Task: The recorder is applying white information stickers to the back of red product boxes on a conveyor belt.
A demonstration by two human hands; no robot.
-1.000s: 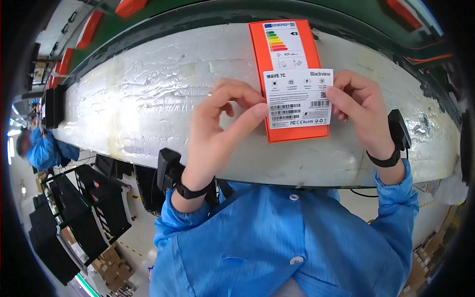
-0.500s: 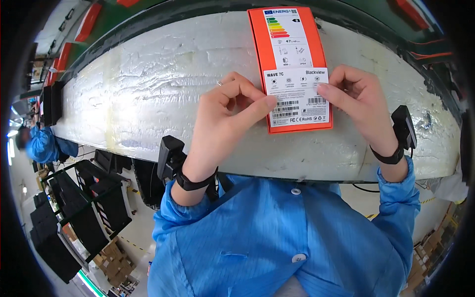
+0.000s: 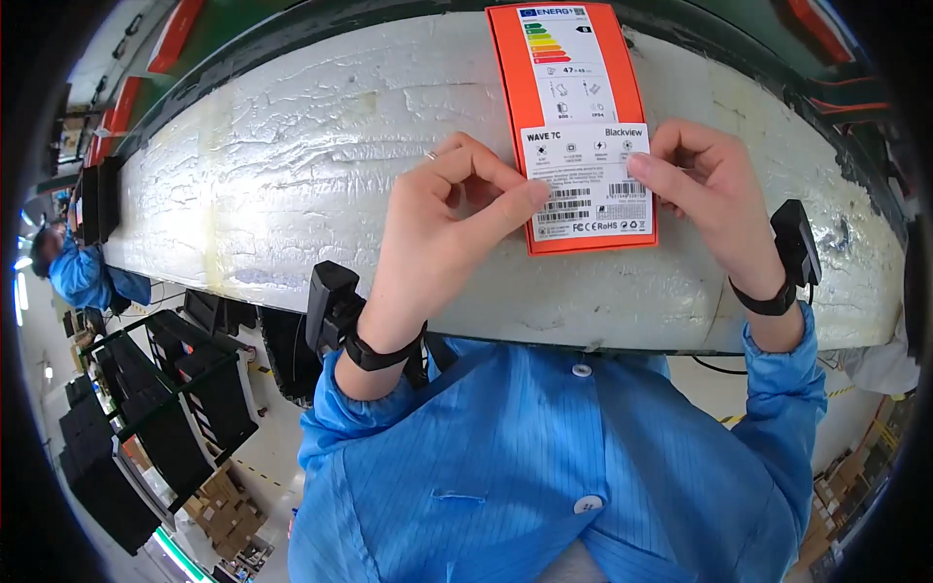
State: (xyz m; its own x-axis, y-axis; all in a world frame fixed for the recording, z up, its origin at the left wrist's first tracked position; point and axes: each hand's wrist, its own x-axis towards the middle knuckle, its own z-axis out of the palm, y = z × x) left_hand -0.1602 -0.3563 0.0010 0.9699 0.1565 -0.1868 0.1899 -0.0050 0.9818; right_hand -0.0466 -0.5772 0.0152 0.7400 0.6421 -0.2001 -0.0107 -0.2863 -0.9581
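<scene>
Orange box [image 3: 569, 97], wide table [image 3: 292, 185] either side; left hand [image 3: 449, 207], right hand [image 3: 712, 187] pinching edges of white label [image 3: 593, 180]

From far away I see a flat orange-red box [image 3: 620, 83] lying on the table [image 3: 292, 175], its top tipped a bit left. A tall white sticker [image 3: 573, 73] with rainbow bars sits on its far part. On the near part is a wide white label [image 3: 588, 185] with tiny black pictures and stripes. I can't tell if it is stuck flat.
</scene>
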